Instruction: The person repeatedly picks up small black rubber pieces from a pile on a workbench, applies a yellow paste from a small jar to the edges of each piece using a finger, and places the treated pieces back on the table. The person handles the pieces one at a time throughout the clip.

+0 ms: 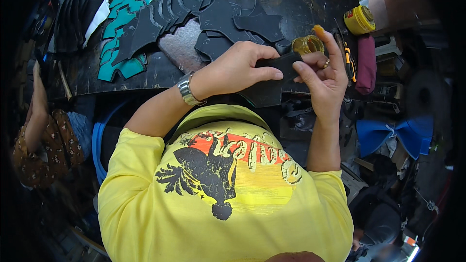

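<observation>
My left hand (240,68), with a metal watch on its wrist, grips a black cut piece (266,91) of sheet material, thumb on top, just over the table's near edge. At the piece's upper right corner, my right hand (320,75) pinches with its thumb and bent fingers. Its index finger is raised, and the tip is coated with amber glue. Close behind that hand stands an open glue jar (302,44), smeared amber. Several matching black pieces (221,22) lie beyond my left hand, next to a grey stone slab (183,46).
Overlapping rows of teal pieces (119,68) and black pieces (170,9) cover the table's left. At right are a yellow tub (359,20), an orange-and-black cutter (348,60) and a maroon block (365,63). Another person's arm (38,111) shows at far left.
</observation>
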Motion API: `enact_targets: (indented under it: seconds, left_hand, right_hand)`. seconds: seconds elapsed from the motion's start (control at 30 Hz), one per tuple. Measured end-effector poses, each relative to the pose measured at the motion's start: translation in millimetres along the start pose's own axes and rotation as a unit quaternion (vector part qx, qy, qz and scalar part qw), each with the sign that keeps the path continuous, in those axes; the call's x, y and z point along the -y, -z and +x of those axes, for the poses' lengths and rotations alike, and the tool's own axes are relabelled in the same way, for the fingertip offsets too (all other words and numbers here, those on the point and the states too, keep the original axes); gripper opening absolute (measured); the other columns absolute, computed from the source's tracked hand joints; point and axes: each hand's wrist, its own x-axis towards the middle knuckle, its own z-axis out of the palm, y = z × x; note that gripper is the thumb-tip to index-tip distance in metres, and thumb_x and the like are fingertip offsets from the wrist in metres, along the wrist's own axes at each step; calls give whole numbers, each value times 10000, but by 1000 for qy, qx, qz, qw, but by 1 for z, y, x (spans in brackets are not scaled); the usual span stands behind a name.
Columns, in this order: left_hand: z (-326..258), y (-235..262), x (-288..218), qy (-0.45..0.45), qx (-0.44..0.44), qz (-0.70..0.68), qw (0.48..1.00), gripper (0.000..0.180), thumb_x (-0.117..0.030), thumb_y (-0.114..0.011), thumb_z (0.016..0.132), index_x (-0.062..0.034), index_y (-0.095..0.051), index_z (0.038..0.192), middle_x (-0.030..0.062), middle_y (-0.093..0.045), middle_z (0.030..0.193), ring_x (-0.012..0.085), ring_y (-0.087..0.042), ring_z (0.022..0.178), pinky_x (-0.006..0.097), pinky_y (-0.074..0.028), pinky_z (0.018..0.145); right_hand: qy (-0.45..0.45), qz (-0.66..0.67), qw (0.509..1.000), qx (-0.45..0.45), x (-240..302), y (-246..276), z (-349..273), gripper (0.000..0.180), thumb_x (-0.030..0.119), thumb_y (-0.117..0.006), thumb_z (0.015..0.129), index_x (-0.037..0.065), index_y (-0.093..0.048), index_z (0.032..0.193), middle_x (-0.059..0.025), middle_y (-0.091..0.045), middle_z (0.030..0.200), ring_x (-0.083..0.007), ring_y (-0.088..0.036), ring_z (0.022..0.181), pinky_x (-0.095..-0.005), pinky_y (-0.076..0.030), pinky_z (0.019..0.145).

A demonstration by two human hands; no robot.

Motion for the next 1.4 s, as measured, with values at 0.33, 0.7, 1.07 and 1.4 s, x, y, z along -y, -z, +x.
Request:
enact_targets:
  seconds: [0.33, 0.7, 1.07, 1.4]
  left_hand:
    - [2, -16, 22, 5, 19, -273, 962, 423, -96, -716, 879, 33, -587, 1260, -16, -644, 993, 30, -563, 870, 208, -510, 783]
    - [-3, -16, 22, 27, 14, -367, 930, 411, -98, -688, 900, 8, -580, 1282, -5, -659, 1031, 38, -603, 889, 206, -525, 790]
    - [0, -16, 23, 42, -31, -369, 928, 259, -161, -621, 957, 20, -642, 1141, -14, -665, 965, 28, -610, 826, 180, -517, 736]
    - [-3, -16, 20, 35, -48, -347, 936, 212, -156, -626, 956, 7, -666, 1087, -26, -662, 936, 19, -604, 820, 175, -513, 734]
  right_hand:
    - [79, -106, 991, 35, -10, 10, 3, 389, -178, -507, 794, 33, -714, 1047, -78, -563, 1177, -175, -580, 1053, -276, -442, 922]
    - [17, 13, 999, 37, -19, 9, -6, 339, -172, -519, 818, 7, -704, 1039, -88, -575, 1168, -149, -557, 1087, -258, -441, 926]
    - [115, -125, 983, -73, -21, 9, -15, 332, -151, -597, 805, 40, -717, 1049, -83, -582, 1166, -176, -587, 1028, -275, -467, 897]
    - [235, -271, 929, -88, -25, -2, -13, 402, -165, -628, 778, 81, -733, 1078, -83, -577, 1161, -172, -594, 901, -277, -490, 813]
